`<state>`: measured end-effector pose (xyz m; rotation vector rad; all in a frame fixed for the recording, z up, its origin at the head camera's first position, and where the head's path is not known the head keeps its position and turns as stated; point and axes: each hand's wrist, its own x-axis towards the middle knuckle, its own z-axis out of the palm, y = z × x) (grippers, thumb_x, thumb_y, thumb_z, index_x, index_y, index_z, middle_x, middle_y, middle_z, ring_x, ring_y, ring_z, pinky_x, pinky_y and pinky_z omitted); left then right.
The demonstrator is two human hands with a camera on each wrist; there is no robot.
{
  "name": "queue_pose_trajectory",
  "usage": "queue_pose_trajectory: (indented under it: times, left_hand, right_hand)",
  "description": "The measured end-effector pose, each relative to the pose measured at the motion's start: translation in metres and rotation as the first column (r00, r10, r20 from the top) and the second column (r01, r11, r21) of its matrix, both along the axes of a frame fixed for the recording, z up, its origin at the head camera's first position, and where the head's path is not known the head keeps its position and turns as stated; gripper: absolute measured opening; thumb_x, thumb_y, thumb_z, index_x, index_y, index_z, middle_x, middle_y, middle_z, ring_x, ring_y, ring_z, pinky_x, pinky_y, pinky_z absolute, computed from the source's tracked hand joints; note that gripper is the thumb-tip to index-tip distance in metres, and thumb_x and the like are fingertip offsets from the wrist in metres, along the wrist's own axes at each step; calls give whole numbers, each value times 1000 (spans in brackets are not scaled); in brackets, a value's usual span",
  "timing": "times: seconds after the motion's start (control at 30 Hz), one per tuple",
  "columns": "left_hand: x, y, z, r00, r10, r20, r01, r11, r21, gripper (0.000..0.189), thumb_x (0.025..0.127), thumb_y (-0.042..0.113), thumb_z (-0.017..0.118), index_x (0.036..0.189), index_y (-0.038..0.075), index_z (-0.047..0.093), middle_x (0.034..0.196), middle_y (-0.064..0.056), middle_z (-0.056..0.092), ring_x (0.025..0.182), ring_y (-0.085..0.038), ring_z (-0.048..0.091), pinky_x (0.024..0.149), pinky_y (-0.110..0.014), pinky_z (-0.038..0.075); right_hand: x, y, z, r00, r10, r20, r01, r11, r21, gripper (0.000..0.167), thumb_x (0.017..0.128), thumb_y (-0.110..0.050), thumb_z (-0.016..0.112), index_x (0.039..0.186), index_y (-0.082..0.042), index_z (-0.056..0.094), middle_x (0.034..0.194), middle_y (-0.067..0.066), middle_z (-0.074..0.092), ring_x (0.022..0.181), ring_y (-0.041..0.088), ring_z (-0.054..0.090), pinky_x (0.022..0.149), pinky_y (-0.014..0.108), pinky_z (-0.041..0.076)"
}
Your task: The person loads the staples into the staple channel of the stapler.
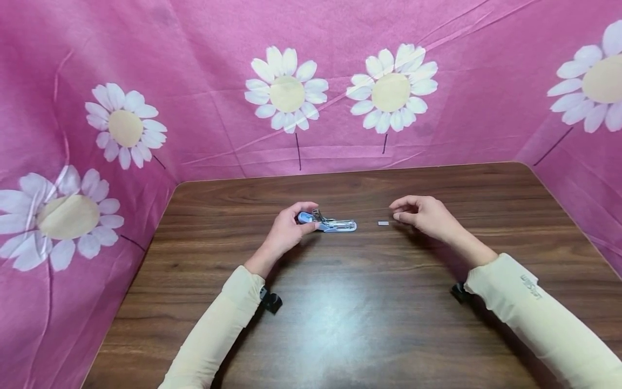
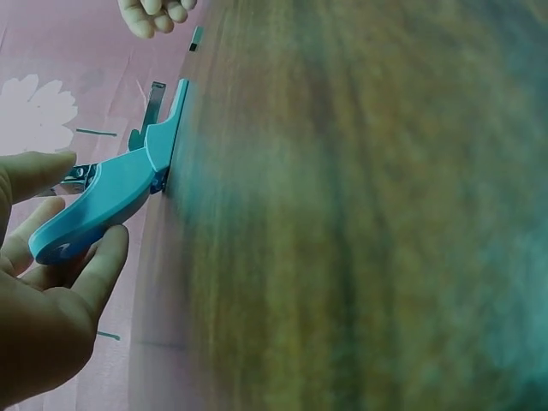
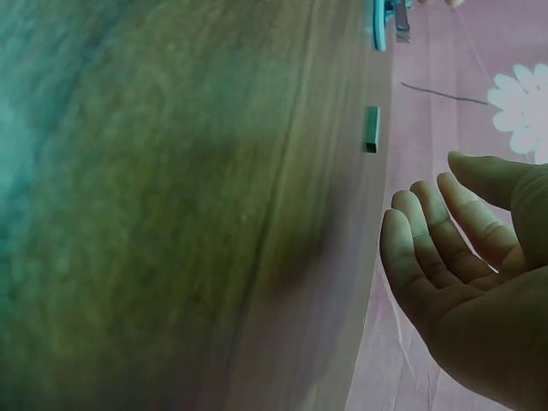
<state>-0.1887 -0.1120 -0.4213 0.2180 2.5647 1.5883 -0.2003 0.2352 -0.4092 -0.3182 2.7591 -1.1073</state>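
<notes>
A light blue stapler (image 1: 339, 226) lies lengthwise on the table with its top swung up, so the metal staple channel shows. My left hand (image 1: 288, 227) grips its rear end between thumb and fingers; the left wrist view shows the blue body of the stapler (image 2: 120, 184) from the side. To the right of the stapler's front end lies a short grey strip of staples (image 1: 383, 223), apart from it. My right hand (image 1: 427, 217) hovers just right of the strip of staples (image 3: 372, 129), fingers loosely bent and holding nothing.
The dark wood-grain table (image 1: 330, 302) has its far edge beyond both hands. A pink cloth (image 1: 209, 81) with white daisies hangs behind and along the sides. A black wrist device (image 1: 270, 300) sits below the left sleeve, and another (image 1: 459, 292) below the right.
</notes>
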Motion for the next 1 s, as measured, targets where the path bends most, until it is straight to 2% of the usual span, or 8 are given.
queue_pose_trajectory:
  times: [0.17, 0.33, 0.7, 1.0]
  left_hand:
    - [0, 0, 0, 1000, 4, -4, -4, 1000, 8, 39, 86, 13, 80, 124, 15, 70, 118, -6, 71, 92, -15, 59, 73, -23, 47]
    - [1, 0, 0, 1000, -1, -15, 1, 1000, -9, 37, 86, 13, 80, 122, 14, 70, 114, -6, 72, 91, -14, 59, 74, -23, 47]
    - [0, 1, 2, 1000, -11, 0, 10, 999, -31, 36, 86, 10, 79, 121, 16, 70, 116, -5, 72, 94, -16, 59, 79, -26, 46]
    - [-1, 1, 3, 1000, -14, 18, 14, 999, -29, 37, 87, 11, 78, 123, 15, 70, 117, -5, 71, 93, -17, 57, 76, -27, 46]
  right_hand:
    - [-1, -6, -1, 1000, 29, 8, -29, 1000, -6, 25, 94, -22, 73, 117, -13, 74, 101, 8, 78, 63, 13, 64, 68, 24, 47]
    - [-3, -9, -3, 999, 48, 9, -49, 999, 11, 24, 93, -19, 73, 115, -11, 74, 101, 8, 78, 64, 11, 64, 68, 23, 47]
    - [-5, -13, -5, 996, 91, -2, -91, 994, 57, 21, 91, -16, 73, 112, -9, 75, 98, 7, 77, 68, 5, 60, 69, 23, 46]
    - [-8, -14, -6, 995, 95, 7, -95, 994, 57, 20, 91, -14, 73, 110, -8, 75, 94, 6, 77, 64, 9, 62, 64, 23, 47]
